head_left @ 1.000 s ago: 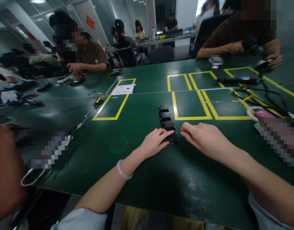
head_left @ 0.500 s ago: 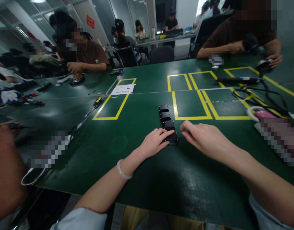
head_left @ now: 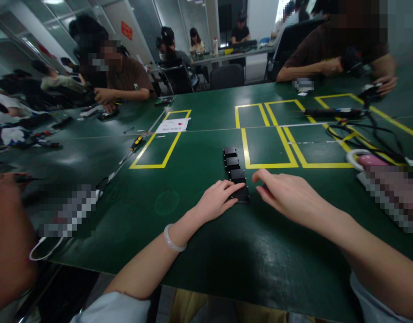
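Observation:
Several small black boxes (head_left: 232, 163) lie in a row on the green table (head_left: 199, 233), running away from me. My left hand (head_left: 216, 200) lies flat beside the nearest black box (head_left: 242, 194), its fingertips touching the box's left edge and top. My right hand (head_left: 287, 195) rests on the table just right of that box, fingers stretched out toward it with a small gap between; it holds nothing. A pale bracelet (head_left: 172, 241) sits on my left wrist.
Yellow tape rectangles (head_left: 267, 148) mark the table beyond the boxes. A screwdriver (head_left: 134, 146) and a white paper (head_left: 173, 125) lie at the left rectangle. Cables (head_left: 358, 130) and a pink-and-white object (head_left: 364, 159) sit at right. Other people sit along the far side and at left.
My right hand has crept slightly left toward the nearest box. My left hand and the boxes have stayed put.

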{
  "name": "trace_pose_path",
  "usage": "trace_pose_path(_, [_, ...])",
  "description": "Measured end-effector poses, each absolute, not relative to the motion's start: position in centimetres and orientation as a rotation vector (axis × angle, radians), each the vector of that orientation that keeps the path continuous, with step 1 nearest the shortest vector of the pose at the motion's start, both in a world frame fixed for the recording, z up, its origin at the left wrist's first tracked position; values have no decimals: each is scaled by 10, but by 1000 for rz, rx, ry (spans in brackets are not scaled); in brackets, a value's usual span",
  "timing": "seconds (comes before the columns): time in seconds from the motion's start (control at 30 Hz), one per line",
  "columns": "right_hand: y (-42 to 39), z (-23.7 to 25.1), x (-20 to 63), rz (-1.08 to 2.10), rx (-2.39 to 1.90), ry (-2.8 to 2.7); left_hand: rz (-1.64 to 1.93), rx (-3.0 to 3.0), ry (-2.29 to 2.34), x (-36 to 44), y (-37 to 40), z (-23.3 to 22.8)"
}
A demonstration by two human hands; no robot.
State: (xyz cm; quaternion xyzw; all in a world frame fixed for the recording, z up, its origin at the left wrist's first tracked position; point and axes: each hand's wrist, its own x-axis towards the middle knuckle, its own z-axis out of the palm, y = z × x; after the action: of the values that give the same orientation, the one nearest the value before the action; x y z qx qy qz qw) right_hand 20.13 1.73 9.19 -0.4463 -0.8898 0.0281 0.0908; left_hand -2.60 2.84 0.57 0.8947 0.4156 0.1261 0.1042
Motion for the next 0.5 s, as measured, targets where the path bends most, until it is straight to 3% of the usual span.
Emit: trace_pose_path(0.5, [16, 93, 201, 90, -1329, -2631, 357, 2642, 1234, -26, 28, 7])
